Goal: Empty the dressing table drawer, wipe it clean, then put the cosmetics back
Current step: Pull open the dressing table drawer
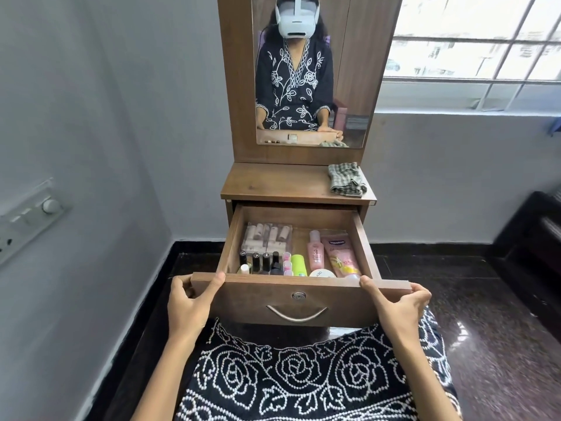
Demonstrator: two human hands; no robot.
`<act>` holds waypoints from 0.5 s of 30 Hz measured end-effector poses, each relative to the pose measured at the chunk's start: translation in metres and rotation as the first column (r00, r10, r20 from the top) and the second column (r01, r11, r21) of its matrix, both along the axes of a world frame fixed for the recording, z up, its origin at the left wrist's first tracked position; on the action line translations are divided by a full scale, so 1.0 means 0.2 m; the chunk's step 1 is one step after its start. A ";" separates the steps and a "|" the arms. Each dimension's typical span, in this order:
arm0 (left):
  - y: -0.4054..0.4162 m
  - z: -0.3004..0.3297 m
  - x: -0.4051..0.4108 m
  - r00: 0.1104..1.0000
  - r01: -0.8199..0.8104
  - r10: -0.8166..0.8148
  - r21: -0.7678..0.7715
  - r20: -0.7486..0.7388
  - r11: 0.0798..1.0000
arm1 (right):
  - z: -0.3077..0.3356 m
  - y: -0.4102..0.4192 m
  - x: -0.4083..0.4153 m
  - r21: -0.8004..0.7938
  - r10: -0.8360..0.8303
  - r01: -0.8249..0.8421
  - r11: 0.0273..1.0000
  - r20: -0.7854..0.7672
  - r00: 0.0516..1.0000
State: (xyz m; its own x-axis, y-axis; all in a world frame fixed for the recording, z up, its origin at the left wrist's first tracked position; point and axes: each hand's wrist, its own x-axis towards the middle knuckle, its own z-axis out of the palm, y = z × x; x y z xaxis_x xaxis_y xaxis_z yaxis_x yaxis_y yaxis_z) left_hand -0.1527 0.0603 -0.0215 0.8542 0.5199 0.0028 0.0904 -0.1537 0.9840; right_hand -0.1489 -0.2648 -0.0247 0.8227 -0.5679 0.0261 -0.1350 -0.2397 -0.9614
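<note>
Both hands pinch the front panel of the open drawer [299,294] at mid-frame: left hand [191,302] on its left end, right hand [399,302] on its right end, thumbs hooked over the top edge. Inside lie small cosmetics [303,252], probably light, smooth and slippery; best lifted singly by the body. A checked cloth [347,179] rests on the tabletop [273,182] above.

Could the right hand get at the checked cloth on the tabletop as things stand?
Probably yes. The cloth lies uncovered at the right rear of the tabletop, beyond the open drawer. The right hand grips the drawer front and must let go first.
</note>
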 end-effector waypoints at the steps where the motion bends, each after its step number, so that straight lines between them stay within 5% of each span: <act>1: 0.00 0.00 0.00 1.000 0.003 -0.003 0.001 0.001 1.000 | 0.01 0.00 -0.01 -0.014 0.007 -0.007 1.000 -0.005 1.000; 15: 0.02 0.00 -0.05 1.000 0.020 -0.020 0.026 -0.011 0.999 | 0.10 -0.03 -0.07 -0.090 0.055 -0.066 0.994 -0.122 0.991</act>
